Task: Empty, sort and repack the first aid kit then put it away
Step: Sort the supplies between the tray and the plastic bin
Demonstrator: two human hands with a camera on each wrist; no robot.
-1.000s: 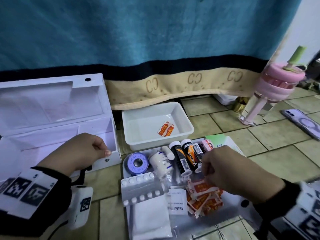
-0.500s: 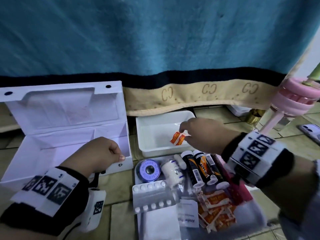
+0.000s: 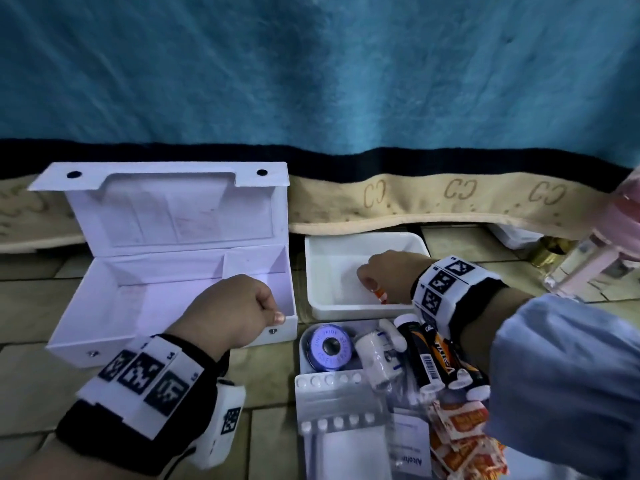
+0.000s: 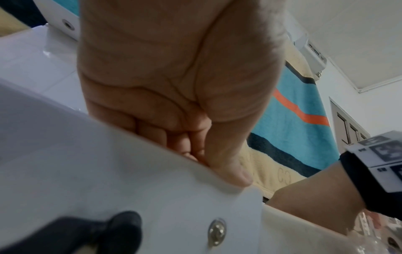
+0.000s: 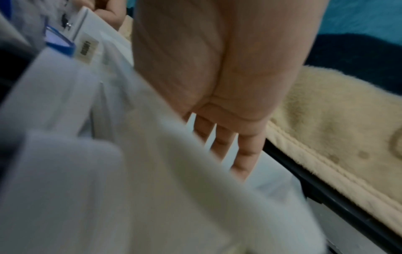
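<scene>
The white first aid box (image 3: 166, 296) stands open and empty on the floor at the left. My left hand (image 3: 239, 306) grips its front wall (image 4: 108, 171), thumb (image 4: 230, 170) outside and the other fingers inside. My right hand (image 3: 384, 271) reaches down into the white tray (image 3: 363, 244), its fingers (image 5: 245, 151) straight and spread. Orange plaster packets (image 3: 380, 295) lie in the tray, just under that hand. Its fingertips are hidden behind the tray wall (image 5: 152, 189).
In front of the tray lie a blue tape roll (image 3: 327, 346), a bandage roll (image 3: 374, 355), black-and-orange tubes (image 3: 426, 355), pill blisters (image 3: 332, 400), an alcohol pad (image 3: 412, 441) and more orange plasters (image 3: 460, 431). A pink bottle (image 3: 595, 258) stands right. A blue blanket (image 3: 346, 81) hangs behind.
My right hand went from the plaster pile up to the tray and now reaches lower into it, covering the orange packets. My left hand has stayed on the box wall.
</scene>
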